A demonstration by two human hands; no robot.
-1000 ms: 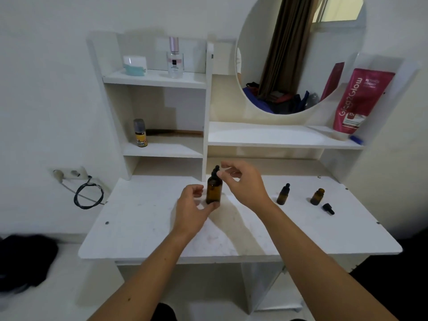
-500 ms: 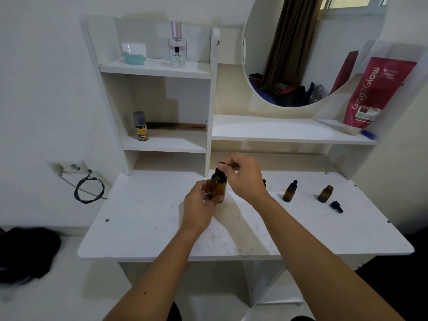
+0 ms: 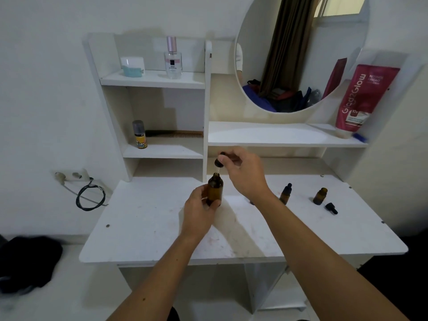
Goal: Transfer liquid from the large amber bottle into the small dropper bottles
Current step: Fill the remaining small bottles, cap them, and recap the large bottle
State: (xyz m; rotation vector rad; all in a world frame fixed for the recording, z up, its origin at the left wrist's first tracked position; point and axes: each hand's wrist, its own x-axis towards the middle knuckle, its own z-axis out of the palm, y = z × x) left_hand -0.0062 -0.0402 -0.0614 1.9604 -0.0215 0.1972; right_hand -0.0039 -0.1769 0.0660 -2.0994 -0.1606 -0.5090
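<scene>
My left hand [image 3: 198, 210] grips the large amber bottle [image 3: 215, 188] upright, just above the white table [image 3: 150, 230]. My right hand [image 3: 245, 173] pinches the black dropper cap [image 3: 219, 159], lifted a little above the bottle's open neck, with its glass tube pointing down at the mouth. To the right on the table stand a small capped dropper bottle [image 3: 285, 193] and a small open dropper bottle [image 3: 320, 196]. A loose black dropper cap [image 3: 331, 208] lies beside the open one.
Shelves rise behind the table with a small spray can [image 3: 139, 134], a comb [image 3: 176, 134], a perfume bottle [image 3: 173, 59] and a white jar [image 3: 132, 66]. A round mirror [image 3: 301, 52] and a red tube [image 3: 366, 98] stand at the right. A cable [image 3: 90, 196] hangs at the left wall.
My left hand closed on the large amber bottle and raised it slightly. My right hand took hold of its dropper cap and lifted it off the neck.
</scene>
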